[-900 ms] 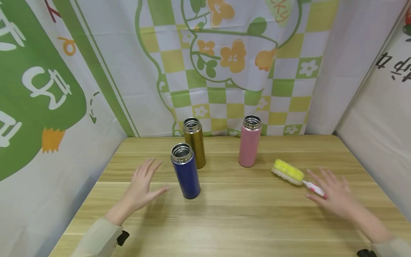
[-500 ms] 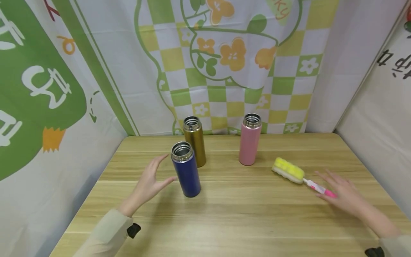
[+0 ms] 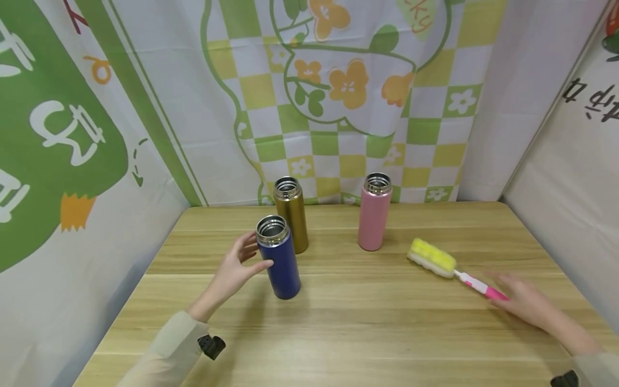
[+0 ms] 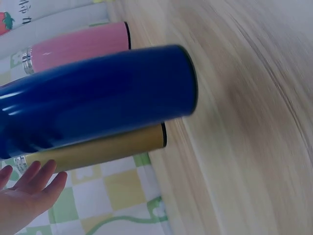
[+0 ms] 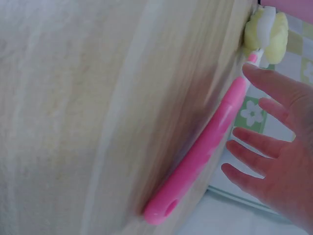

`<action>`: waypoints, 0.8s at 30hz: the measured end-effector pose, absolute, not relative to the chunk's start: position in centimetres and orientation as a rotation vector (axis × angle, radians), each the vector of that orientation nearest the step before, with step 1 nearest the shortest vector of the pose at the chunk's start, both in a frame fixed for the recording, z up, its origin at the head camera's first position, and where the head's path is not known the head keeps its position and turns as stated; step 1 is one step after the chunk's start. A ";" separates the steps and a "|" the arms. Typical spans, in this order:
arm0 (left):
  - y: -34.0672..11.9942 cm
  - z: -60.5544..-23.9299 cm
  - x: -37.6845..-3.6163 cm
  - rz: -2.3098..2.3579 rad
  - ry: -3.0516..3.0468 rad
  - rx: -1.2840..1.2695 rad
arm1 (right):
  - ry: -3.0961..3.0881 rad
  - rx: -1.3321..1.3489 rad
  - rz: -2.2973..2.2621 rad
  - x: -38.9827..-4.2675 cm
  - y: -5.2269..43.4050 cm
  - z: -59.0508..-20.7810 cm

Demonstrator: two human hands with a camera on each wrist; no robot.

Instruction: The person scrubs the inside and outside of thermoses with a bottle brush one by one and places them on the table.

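My left hand (image 3: 232,274) is right at the upper part of a dark blue, lidless thermos bottle (image 3: 283,269), its thumb in front and fingers reaching behind the neck. In the left wrist view the fingers (image 4: 55,188) are spread and a gap shows between them and the blue wall. On the right, my right hand (image 3: 524,302) hovers with loosely extended fingers over the pink grip of a bottle brush (image 3: 483,288), which lies on the table. Its yellow and white sponge head (image 3: 431,258) points toward the back left. The right wrist view shows the pink handle (image 5: 200,147) beside the separated fingertips.
Behind the blue bottle stands a gold thermos (image 3: 297,223), partly hidden by it. A pink thermos (image 3: 373,223) stands toward the back, left of the brush; both lack lids. Printed cloth (image 3: 329,140) hangs along the back and sides of the wooden table (image 3: 367,333).
My left hand has moved right to the blue bottle, its fingers now partly behind it. My right hand has shifted slightly right and down along the brush handle. The bottles have stayed put.
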State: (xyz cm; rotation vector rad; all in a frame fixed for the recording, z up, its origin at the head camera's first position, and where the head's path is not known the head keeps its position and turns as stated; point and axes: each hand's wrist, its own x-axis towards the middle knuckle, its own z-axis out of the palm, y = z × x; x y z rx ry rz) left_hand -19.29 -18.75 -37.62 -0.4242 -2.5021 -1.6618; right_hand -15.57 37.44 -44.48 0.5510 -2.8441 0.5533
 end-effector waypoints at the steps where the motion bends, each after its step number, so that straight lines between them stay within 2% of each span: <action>1: -18.7 -37.7 -19.4 -1.706 -2.494 -0.415 | -2.860 0.540 0.553 -15.6 37.6 -44.6; 16: -17.8 -38.4 -20.6 -1.929 -2.437 -0.351 | -2.877 0.473 0.497 -15.9 38.5 -46.1; 24: -17.7 -38.7 -20.9 -1.942 -2.414 -0.378 | -2.810 0.429 0.659 -15.5 38.3 -46.1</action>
